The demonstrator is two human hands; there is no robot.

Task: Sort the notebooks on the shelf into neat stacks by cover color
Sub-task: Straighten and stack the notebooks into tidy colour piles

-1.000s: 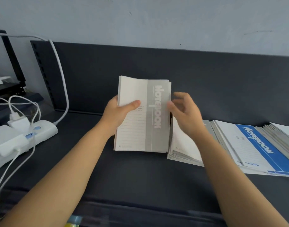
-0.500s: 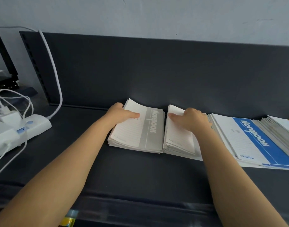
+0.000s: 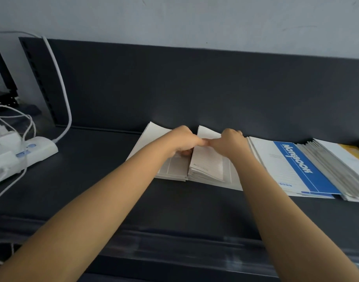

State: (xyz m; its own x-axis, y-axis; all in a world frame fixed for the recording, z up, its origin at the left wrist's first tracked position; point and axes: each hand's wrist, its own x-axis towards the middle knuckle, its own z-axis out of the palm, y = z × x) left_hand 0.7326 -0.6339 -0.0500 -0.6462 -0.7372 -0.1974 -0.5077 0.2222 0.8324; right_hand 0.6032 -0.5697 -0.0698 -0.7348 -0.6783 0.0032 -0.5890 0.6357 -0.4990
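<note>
A stack of grey-banded notebooks (image 3: 170, 169) lies flat on the dark shelf (image 3: 93, 180), near its back wall. Right beside it is a second pile of pale notebooks (image 3: 207, 165), slightly fanned. My left hand (image 3: 182, 141) reaches across the grey stack, and its curled fingers grip the left edge of the second pile. My right hand (image 3: 229, 143) rests on that same pile from the right with bent fingers, thumb meeting my left hand. Further right lie a blue-banded notebook (image 3: 292, 167), more fanned notebooks (image 3: 333, 169) and a yellow one (image 3: 355, 153).
A white power strip (image 3: 26, 157) with plugged chargers and cables sits at the shelf's left end. A thick white cable (image 3: 60, 88) runs up the back panel. The shelf has a clear plastic front lip (image 3: 174, 247).
The grey-banded stack, held upright a second ago, now lies flat on the shelf. My left hand has slid right across it to the neighbouring pile, where my right hand stays.
</note>
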